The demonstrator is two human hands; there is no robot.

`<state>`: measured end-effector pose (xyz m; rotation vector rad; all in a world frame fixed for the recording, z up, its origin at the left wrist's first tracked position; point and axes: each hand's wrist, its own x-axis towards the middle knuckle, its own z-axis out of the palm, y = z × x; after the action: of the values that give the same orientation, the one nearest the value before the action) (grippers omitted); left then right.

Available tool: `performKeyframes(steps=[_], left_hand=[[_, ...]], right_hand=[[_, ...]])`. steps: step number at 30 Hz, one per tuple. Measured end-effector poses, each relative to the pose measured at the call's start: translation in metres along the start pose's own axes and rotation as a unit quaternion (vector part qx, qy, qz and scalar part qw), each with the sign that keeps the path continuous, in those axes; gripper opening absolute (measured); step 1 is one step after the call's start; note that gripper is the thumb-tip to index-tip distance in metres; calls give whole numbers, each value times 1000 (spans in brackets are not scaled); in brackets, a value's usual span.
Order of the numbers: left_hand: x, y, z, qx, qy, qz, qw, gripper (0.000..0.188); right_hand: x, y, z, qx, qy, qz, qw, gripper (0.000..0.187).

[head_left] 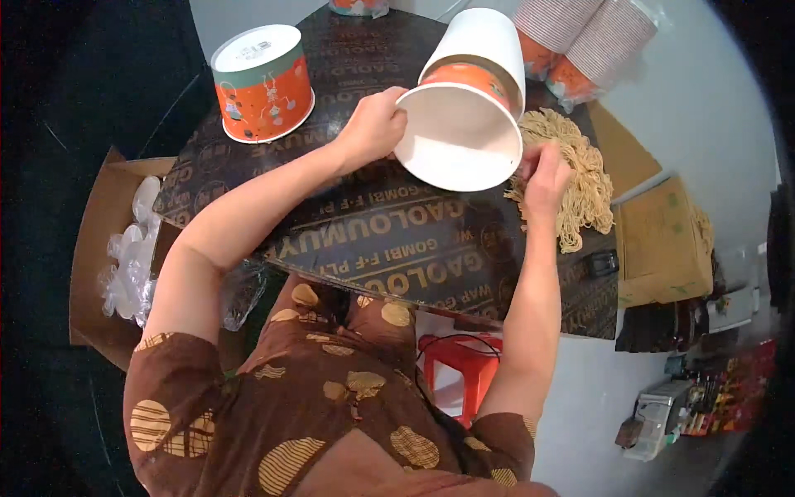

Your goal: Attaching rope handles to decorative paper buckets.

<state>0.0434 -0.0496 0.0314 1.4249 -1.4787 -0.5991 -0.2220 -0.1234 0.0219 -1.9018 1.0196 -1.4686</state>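
Observation:
A paper tub [460,137], white inside with an orange outer band, is tilted with its mouth toward me. My left hand [377,124] is closed on its left rim. Behind it is a tall white cylinder [480,45]; whether the tub sits partly inside it, I cannot tell. My right hand [545,178] has its fingers drawn together beside the tub's right rim, over a heap of beige strands [584,186] resembling string or noodles. What its fingertips hold, if anything, is hidden. An orange and green paper tub [263,87] stands upside down at the left.
Plastic-wrapped stacks of orange tubs [592,50] stand at the far right of the dark printed board [373,240]. A small black object [602,263] lies near its right edge. A carton [91,248] of clear plastic pieces is left, another carton [662,240] right, a red stool [480,373] below.

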Motion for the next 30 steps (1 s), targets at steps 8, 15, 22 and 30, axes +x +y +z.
performKeyframes(steps=[8, 15, 22, 30], left_hand=[[-32, 19, -31, -11, -20, -48, 999, 46], [-21, -3, -56, -23, -6, -1, 1000, 39], [-23, 4, -61, 24, 18, -40, 999, 45], [-12, -20, -68, 55, 58, -17, 997, 32]], right_hand=[[19, 15, -46, -317, 110, -25, 942, 14], [12, 1, -43, -336, -74, -46, 938, 8], [14, 11, -51, -355, -68, -59, 930, 9], [18, 19, -55, -378, -2, -38, 925, 12]])
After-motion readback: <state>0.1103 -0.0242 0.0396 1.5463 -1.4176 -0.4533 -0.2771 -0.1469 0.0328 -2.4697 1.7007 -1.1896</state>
